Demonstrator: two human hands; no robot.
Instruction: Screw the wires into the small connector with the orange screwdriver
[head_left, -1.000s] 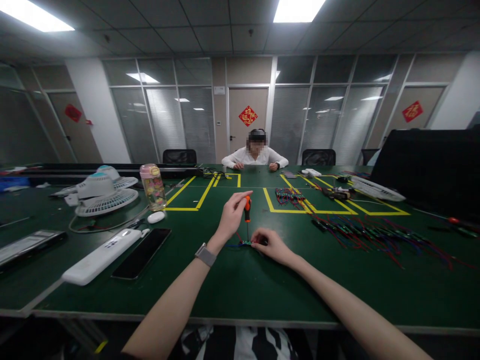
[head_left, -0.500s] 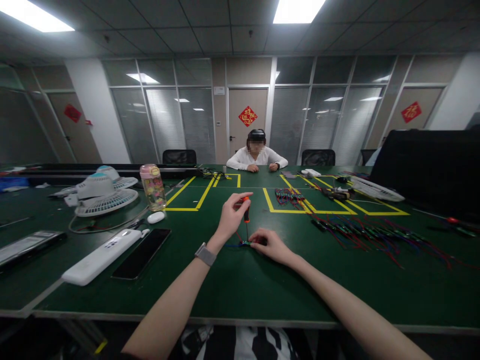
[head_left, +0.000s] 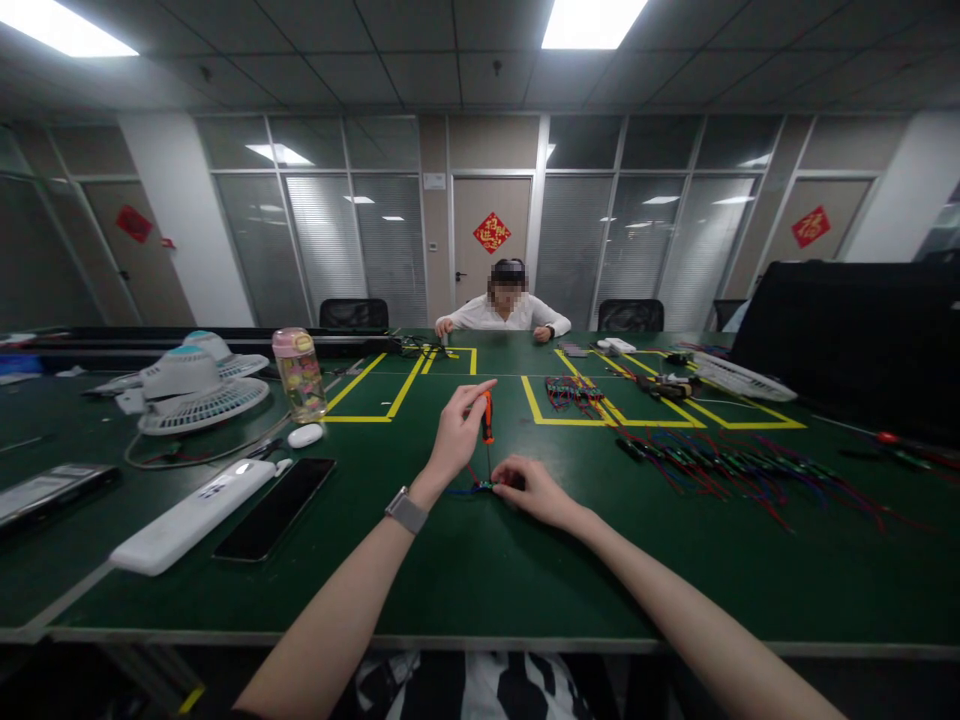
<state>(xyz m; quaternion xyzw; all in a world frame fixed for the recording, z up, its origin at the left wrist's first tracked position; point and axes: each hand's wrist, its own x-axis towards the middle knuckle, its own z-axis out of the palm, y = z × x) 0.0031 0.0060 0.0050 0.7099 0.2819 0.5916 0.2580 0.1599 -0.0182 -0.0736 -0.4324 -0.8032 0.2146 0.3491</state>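
My left hand (head_left: 459, 428) grips the orange-and-black handle of a screwdriver (head_left: 488, 418), which stands upright with its thin shaft pointing down. The tip meets a small green circuit board (head_left: 484, 486) on the table. Thin red and blue wires run out from the board's left side. My right hand (head_left: 536, 490) rests on the table at the board's right end, thumb and fingers closed on it; the fingertips partly hide that end.
Many wired circuit boards (head_left: 720, 465) lie to the right, with another bunch (head_left: 574, 393) farther back. At left are a phone (head_left: 276, 510), a white power bank (head_left: 191, 518), a bottle (head_left: 298, 375) and fans (head_left: 202, 390). A person (head_left: 504, 305) sits opposite.
My hands, the screwdriver and the board keep nearly the same pose; the whole view has shifted slightly. Across the table, the person's hand at the left has moved outward.
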